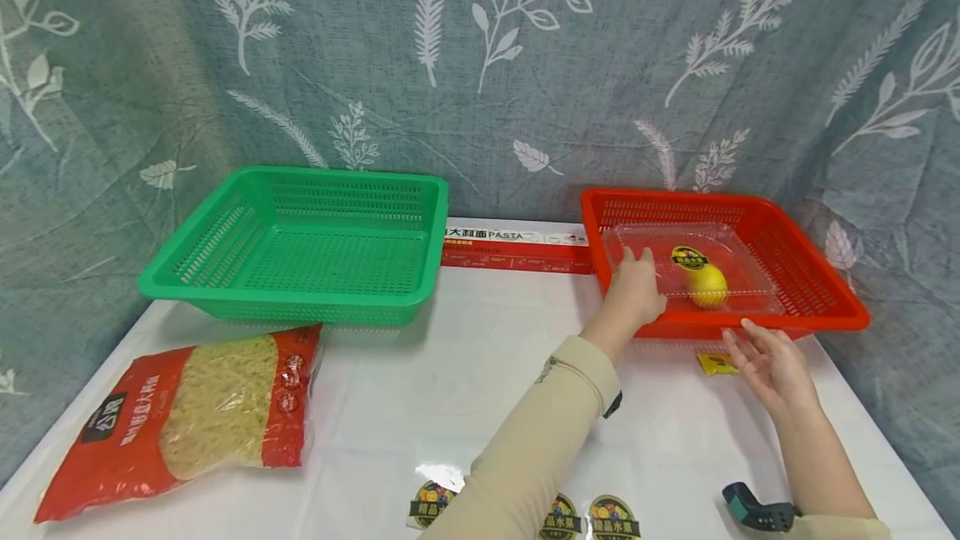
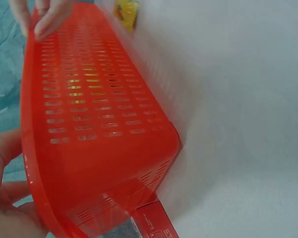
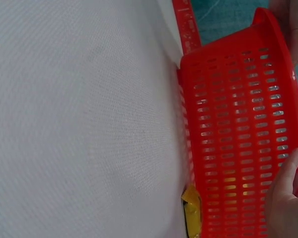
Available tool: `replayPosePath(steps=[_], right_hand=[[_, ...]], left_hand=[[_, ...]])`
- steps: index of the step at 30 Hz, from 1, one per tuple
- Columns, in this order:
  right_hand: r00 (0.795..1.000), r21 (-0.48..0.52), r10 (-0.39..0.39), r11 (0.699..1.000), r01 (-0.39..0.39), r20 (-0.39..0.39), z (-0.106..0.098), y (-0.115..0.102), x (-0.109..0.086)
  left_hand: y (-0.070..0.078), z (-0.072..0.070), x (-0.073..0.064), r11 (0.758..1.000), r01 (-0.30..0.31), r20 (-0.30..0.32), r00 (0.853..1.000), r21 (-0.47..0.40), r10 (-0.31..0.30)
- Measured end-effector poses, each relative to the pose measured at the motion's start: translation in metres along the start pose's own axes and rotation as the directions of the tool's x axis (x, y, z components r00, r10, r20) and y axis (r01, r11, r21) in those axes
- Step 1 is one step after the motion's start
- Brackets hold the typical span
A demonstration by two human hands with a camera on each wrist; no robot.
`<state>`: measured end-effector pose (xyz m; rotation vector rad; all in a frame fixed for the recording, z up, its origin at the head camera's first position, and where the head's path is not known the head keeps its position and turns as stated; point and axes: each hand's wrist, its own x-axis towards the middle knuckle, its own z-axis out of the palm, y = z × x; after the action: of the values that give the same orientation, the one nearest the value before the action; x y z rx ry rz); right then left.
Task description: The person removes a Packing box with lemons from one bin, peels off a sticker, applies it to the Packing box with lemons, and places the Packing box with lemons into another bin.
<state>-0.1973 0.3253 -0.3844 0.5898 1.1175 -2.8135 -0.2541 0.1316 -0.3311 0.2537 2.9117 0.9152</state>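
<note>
A red basket (image 1: 825, 298) stands at the right. A clear plastic container (image 1: 738, 265) with a fruit sticker on its lid lies in it. Through the plastic shows a yellow, round, lemon-like thing (image 1: 707, 286). My left hand (image 1: 636, 290) reaches over the basket's front-left rim, extended fingers at the container's left side. In the left wrist view the rim hides part of that hand (image 2: 10, 218). At the front rim, my right hand (image 1: 776, 369) holds the edge between its fingers, palm turned up. A small yellow packet (image 1: 716, 363) lies on the table beside it.
A green basket (image 1: 330, 261) stands at the back left, a bag of pasta (image 1: 217, 411) in front of it. Between the baskets lies a red-and-white pasta box (image 1: 517, 255). Several round fruit stickers (image 1: 613, 517) lie at the near edge. A patterned curtain (image 1: 480, 132) hangs behind.
</note>
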Motion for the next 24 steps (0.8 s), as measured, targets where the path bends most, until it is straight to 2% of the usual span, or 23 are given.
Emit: replayPosePath(steps=[3,7,11,14,20,23,24], right_hand=[[1.0,0.011,-0.001,1.0,0.001,0.014,0.008,0.0,-0.007],[1.0,-0.023,-0.018,1.0,0.018,-0.005,0.009,0.0,-0.008],[1.0,-0.039,-0.023,0.999,0.023,-0.005,0.008,-0.001,-0.006],[1.0,-0.019,-0.013,1.0,0.013,0.012,0.01,-0.002,-0.009],[1.0,0.026,-0.006,1.0,0.005,0.012,0.016,-0.003,-0.012],[1.0,0.049,-0.003,0.999,0.004,-0.014,0.014,-0.004,-0.006],[1.0,0.049,-0.008,0.999,0.009,-0.02,0.007,-0.004,0.001]], left_hand=[[0.001,0.002,0.0,1.0,0.01,-0.032,0.999,0.024,-0.009],[-0.001,0.003,-0.001,1.0,0.01,-0.085,0.996,-0.023,-0.012],[-0.004,0.004,-0.001,0.999,-0.037,-0.145,0.989,-0.013,0.034],[-0.005,0.005,-0.001,0.997,-0.073,-0.164,0.984,-0.001,0.072],[-0.007,0.01,0.0,0.995,-0.1,-0.212,0.972,0.022,0.103],[-0.007,0.011,0.001,0.992,-0.115,-0.226,0.966,0.044,0.122],[-0.008,0.011,0.001,0.992,-0.119,-0.222,0.967,0.047,0.127]])
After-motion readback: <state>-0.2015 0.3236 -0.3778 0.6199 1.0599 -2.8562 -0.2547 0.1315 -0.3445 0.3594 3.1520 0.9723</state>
